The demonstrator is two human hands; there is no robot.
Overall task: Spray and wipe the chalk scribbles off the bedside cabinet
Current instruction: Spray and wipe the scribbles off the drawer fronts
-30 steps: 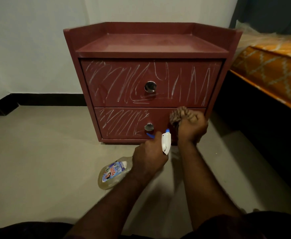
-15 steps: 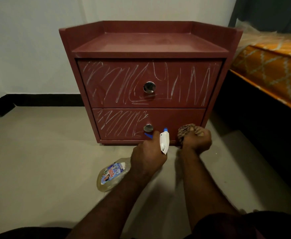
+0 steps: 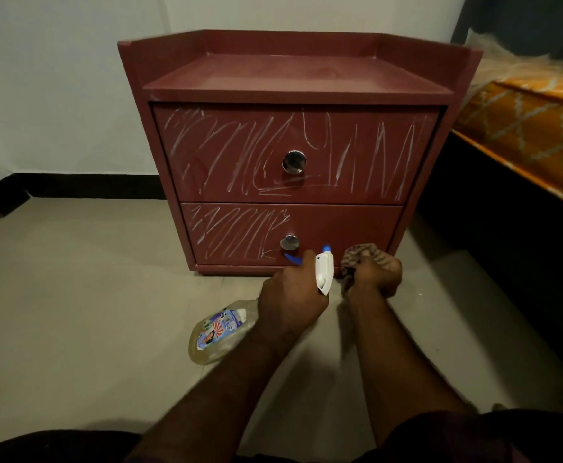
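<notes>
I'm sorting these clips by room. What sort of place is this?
Most likely a bedroom in a home. A two-drawer bedside cabinet stands by a white wall, and an orange patterned mattress on a dark base lies right next to it.

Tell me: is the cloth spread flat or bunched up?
Bunched up. The cloth is wadded inside the right hand, folds sticking out above the curled fingers.

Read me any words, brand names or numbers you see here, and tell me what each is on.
Spray bottle label: colourful print, too small and blurred to read.
Chalk scribbles on the cabinet drawers: loose strokes only, no letters or numbers.
Nothing else shows any text.
</notes>
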